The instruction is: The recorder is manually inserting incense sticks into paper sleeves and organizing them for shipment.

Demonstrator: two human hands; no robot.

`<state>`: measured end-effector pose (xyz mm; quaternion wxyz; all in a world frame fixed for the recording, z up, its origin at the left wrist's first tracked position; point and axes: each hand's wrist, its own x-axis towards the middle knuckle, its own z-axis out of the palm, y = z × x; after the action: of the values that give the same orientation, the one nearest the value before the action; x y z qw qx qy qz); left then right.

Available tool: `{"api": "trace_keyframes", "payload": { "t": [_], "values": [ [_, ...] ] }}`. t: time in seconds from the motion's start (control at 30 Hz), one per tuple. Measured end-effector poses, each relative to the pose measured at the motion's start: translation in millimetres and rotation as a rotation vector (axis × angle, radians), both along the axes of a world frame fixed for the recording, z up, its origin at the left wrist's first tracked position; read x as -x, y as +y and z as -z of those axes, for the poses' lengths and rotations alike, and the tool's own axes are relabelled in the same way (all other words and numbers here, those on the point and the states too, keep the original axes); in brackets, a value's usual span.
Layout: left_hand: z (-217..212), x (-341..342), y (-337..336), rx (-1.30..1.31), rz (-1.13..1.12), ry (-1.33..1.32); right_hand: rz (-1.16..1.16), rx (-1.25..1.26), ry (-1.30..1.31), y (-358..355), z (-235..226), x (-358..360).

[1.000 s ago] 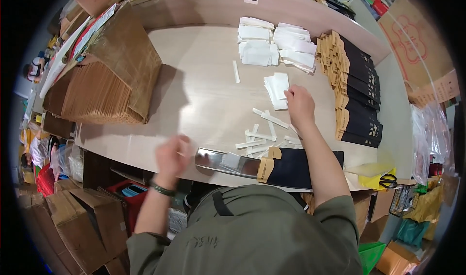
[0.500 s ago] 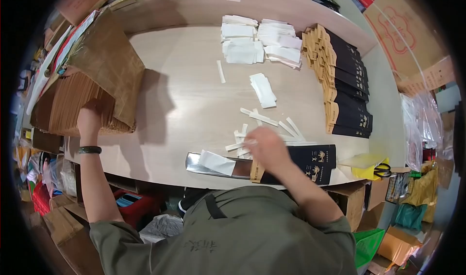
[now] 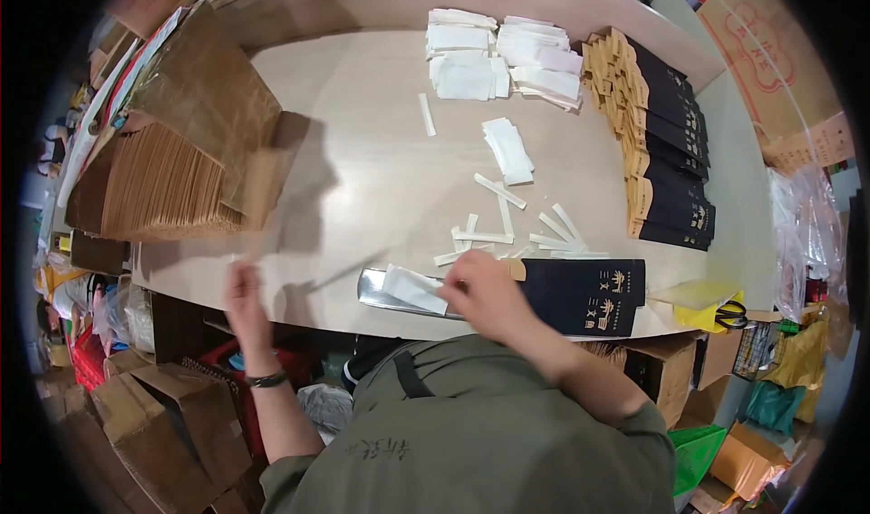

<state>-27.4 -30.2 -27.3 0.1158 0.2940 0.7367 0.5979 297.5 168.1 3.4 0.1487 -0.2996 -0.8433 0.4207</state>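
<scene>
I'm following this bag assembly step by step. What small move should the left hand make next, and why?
Probably bring the blurred brown sheet in the left hand across to the table edge by the right hand, which rests on a white slip over the metal plate beside the black bag.

Bright, even overhead light falls on the pale worktop, casting soft shadows beside the brown stack. The left hand smears with motion blur. Fisheye bending curves the edges, and the corners go black.
</scene>
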Motion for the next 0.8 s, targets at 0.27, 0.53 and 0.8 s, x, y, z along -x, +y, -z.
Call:
{"api": "trace_keyframes", "payload": {
  "t": [0.27, 0.53, 0.8],
  "values": [
    [-35.7, -46.3, 55.6, 0.318, 0.681, -0.327, -0.025, -0.352, 0.028, -9.2, -10.6, -33.5],
    [-10.3, -129.1, 105.6, 0.186, 0.753, 0.331, -0.173, -0.466, -0.038, -4.5, 5.5, -68.2],
    [-17.7, -152.4, 125.0, 0.329, 0.88, 0.333, -0.17, -0.385, -0.015, 6.0, 1.0, -73.7]
  ]
}}
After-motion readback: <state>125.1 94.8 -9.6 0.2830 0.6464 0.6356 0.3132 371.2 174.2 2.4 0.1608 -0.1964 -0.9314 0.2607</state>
